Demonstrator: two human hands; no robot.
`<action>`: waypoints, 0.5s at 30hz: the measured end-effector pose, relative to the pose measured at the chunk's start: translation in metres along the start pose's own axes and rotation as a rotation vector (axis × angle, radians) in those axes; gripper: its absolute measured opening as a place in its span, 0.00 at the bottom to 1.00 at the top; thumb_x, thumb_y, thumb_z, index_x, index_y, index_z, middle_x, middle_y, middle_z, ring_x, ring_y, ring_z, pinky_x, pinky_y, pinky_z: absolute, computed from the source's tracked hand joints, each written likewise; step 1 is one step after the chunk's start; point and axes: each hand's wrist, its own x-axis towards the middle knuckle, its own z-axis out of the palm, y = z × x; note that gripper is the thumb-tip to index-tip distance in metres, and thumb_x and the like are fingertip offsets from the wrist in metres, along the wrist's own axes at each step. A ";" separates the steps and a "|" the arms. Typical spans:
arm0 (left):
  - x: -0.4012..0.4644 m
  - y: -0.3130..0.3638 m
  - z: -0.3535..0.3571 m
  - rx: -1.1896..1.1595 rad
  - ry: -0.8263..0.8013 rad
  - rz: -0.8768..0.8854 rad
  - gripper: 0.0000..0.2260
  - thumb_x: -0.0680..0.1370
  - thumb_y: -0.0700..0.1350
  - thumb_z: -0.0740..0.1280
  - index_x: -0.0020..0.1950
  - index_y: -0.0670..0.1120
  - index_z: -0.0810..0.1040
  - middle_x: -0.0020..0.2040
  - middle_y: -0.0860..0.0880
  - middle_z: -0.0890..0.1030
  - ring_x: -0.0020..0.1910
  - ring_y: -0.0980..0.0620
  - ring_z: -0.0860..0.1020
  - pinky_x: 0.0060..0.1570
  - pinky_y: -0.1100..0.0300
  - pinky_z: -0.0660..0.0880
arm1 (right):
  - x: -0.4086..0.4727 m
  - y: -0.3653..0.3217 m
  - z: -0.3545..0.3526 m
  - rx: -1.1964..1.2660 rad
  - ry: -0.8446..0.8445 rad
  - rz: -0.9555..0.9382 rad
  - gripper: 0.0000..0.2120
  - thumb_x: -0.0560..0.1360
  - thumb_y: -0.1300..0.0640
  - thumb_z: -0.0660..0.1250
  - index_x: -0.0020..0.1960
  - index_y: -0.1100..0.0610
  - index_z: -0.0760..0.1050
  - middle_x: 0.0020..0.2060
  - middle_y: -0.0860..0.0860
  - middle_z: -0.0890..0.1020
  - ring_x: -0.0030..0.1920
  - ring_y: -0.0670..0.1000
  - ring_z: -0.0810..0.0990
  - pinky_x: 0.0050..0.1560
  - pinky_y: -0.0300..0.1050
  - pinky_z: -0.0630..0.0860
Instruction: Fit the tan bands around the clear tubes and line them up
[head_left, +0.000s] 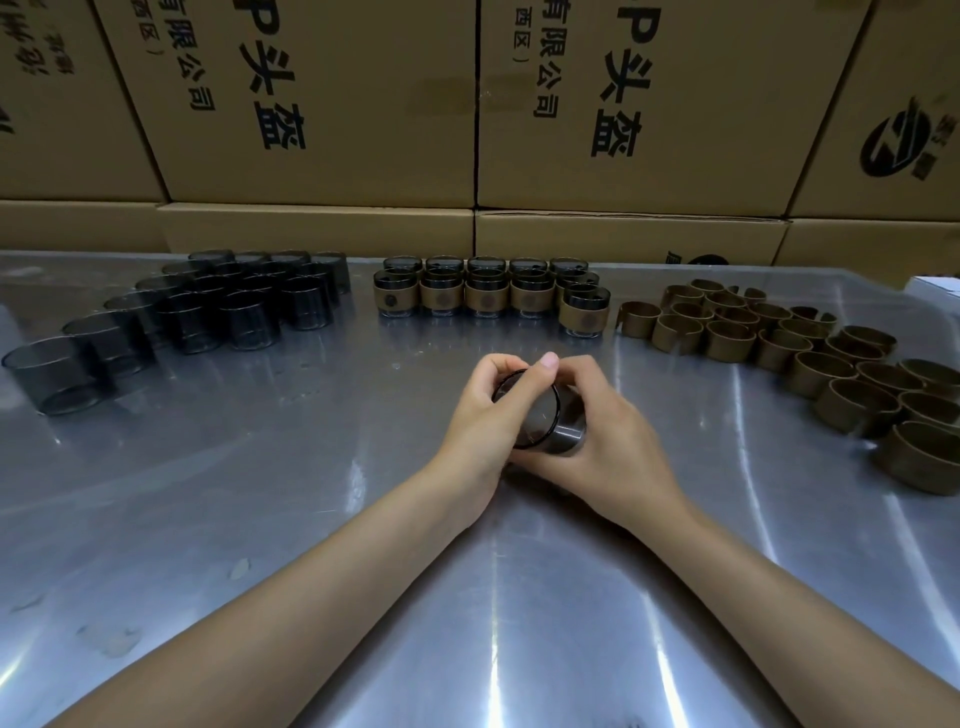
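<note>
Both my hands hold one clear tube (540, 418) above the middle of the metal table (260, 519), its dark-rimmed mouth tilted toward me. My left hand (485, 415) grips its left side with the thumb across the rim. My right hand (608, 436) cups it from the right and below. I cannot tell whether a tan band is on this tube; fingers hide its far end. Several bare tubes (208, 306) stand at the back left. Several banded tubes (488, 293) stand in rows at the back middle. Loose tan bands (779, 338) lie at the right.
Stacked cardboard boxes (467, 114) with black print form a wall right behind the table. A white object (935, 285) shows at the far right edge. Scuffs and small stains mark the metal near my left forearm.
</note>
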 end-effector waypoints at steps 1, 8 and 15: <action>0.000 0.001 0.000 -0.016 0.005 -0.014 0.10 0.75 0.51 0.71 0.44 0.48 0.73 0.43 0.47 0.78 0.45 0.48 0.77 0.47 0.50 0.74 | 0.001 0.000 0.000 0.028 -0.003 0.011 0.29 0.60 0.37 0.73 0.56 0.40 0.65 0.48 0.37 0.78 0.49 0.39 0.77 0.44 0.43 0.76; 0.006 0.006 -0.004 -0.208 -0.014 -0.166 0.12 0.78 0.49 0.65 0.54 0.41 0.77 0.45 0.41 0.81 0.42 0.46 0.82 0.37 0.58 0.80 | 0.004 0.005 -0.001 0.250 -0.043 0.145 0.37 0.51 0.34 0.77 0.56 0.42 0.70 0.47 0.34 0.79 0.51 0.34 0.77 0.49 0.30 0.74; 0.011 0.004 -0.005 -0.328 0.019 -0.122 0.10 0.80 0.40 0.58 0.52 0.43 0.79 0.43 0.42 0.84 0.41 0.46 0.83 0.47 0.51 0.78 | 0.005 0.001 -0.003 0.421 0.111 0.170 0.38 0.51 0.41 0.77 0.58 0.51 0.73 0.50 0.44 0.82 0.52 0.43 0.81 0.54 0.41 0.78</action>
